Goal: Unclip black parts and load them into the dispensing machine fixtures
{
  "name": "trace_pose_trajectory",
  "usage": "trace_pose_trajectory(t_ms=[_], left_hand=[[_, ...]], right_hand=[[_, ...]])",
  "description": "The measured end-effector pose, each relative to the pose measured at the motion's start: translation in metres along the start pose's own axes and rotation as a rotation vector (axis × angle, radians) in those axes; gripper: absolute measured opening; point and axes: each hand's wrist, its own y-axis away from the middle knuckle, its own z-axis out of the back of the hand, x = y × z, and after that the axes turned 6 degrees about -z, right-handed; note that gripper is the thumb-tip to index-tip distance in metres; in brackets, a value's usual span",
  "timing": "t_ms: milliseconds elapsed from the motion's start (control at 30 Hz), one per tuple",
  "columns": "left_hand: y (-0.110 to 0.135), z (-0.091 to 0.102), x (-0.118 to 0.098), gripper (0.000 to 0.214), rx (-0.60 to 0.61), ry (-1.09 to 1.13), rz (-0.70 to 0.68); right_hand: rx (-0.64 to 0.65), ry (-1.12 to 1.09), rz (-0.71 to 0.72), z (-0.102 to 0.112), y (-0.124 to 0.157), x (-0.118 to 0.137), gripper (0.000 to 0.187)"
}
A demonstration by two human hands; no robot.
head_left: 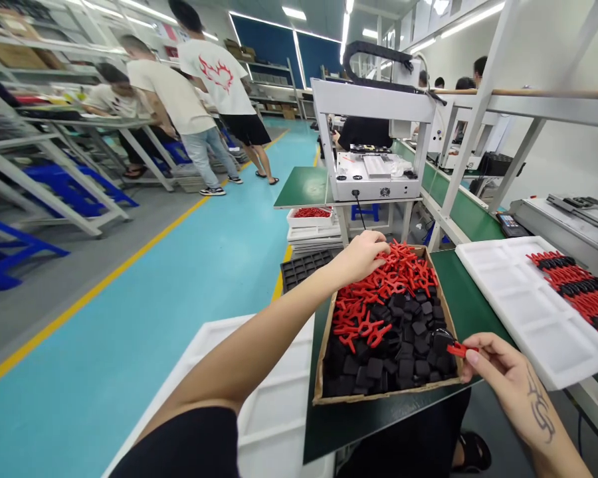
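Red clips (403,269) crowd the far half of a cardboard box (389,398) before you, spilling down its left side onto black blocks (406,338) that fill the nearer half. Your right hand (505,375), at the box's right edge, pinches one red clip (459,350) between thumb and fingers; a black piece sits at its tip, though whether the two are joined is hard to make out. Your left hand (366,253) curls over the far left corner, its fingertips hidden among the clips, so you cannot tell whether it grips one. Your left forearm crosses in front of a black tray (303,267) and part of a white tray (274,405) cut off below. At right, another white tray (508,289) bears red and black rows (578,292), cropped by the frame. Beyond the box, a white machine (376,189) blocks much of a seated person.
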Motion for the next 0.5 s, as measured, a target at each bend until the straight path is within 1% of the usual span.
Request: trace_pose_trajectory(t_ms=[100, 167, 233, 400, 500], left_hand=[[-0.010, -0.002, 0.002, 0.008, 0.099, 0.007, -0.017], [-0.010, -0.003, -0.001, 0.009, 0.146, 0.009, -0.026], [-0.005, -0.003, -0.007, 0.011, 0.164, 0.011, -0.036], [0.018, 0.005, -0.026, 0.013, 0.143, 0.052, -0.061], [0.031, 0.015, -0.042, 0.010, 0.079, 0.080, -0.070]], right_hand=[[-0.024, -0.029, 0.006, 0.000, 0.001, -0.002, 0.040], [-0.033, -0.035, 0.007, 0.002, 0.002, -0.003, 0.040], [-0.034, -0.034, 0.011, 0.003, 0.003, -0.002, 0.041], [-0.038, -0.044, 0.011, 0.006, 0.007, 0.004, 0.042], [-0.050, -0.062, 0.017, 0.006, 0.008, 0.006, 0.041]])
